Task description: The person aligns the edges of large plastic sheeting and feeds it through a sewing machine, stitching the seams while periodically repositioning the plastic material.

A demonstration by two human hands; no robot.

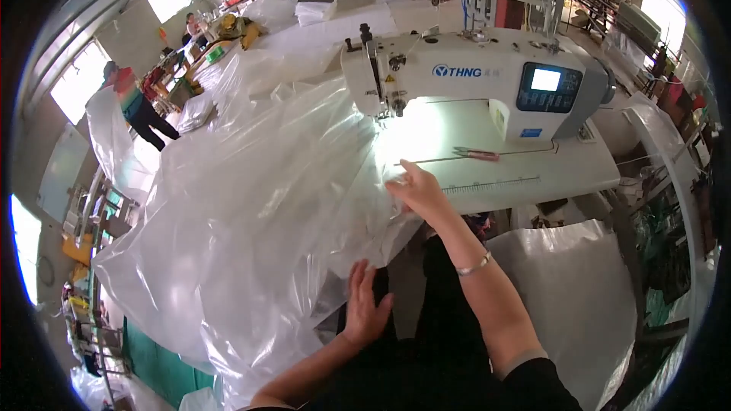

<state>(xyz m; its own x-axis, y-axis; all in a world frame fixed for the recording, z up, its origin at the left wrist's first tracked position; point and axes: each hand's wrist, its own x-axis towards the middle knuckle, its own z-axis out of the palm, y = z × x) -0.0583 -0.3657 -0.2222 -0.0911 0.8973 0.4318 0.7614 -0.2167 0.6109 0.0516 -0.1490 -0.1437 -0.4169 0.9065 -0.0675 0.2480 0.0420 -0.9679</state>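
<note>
A large clear plastic sheet (pixel 251 205) spreads in loose folds over the left of the worktable and hangs down toward my lap. Its right edge runs to the needle area of a white sewing machine (pixel 457 68), where the lamp is lit. My right hand (pixel 419 192) is at that edge, just in front of the needle area, thumb and index finger apart. Lower down, my left hand (pixel 367 308) is open beside the hanging sheet, fingers stretched upward; whether it touches the film I cannot tell. Thread snips (pixel 477 154) with reddish handles lie on the machine bed, right of my right hand.
A printed ruler scale (pixel 491 185) runs along the bed's front edge. Grey sheet material (pixel 567 289) hangs at my lower right. A person (pixel 137 103) stands at the far left beside more plastic film. Stacked sheets (pixel 316 6) lie behind the machine.
</note>
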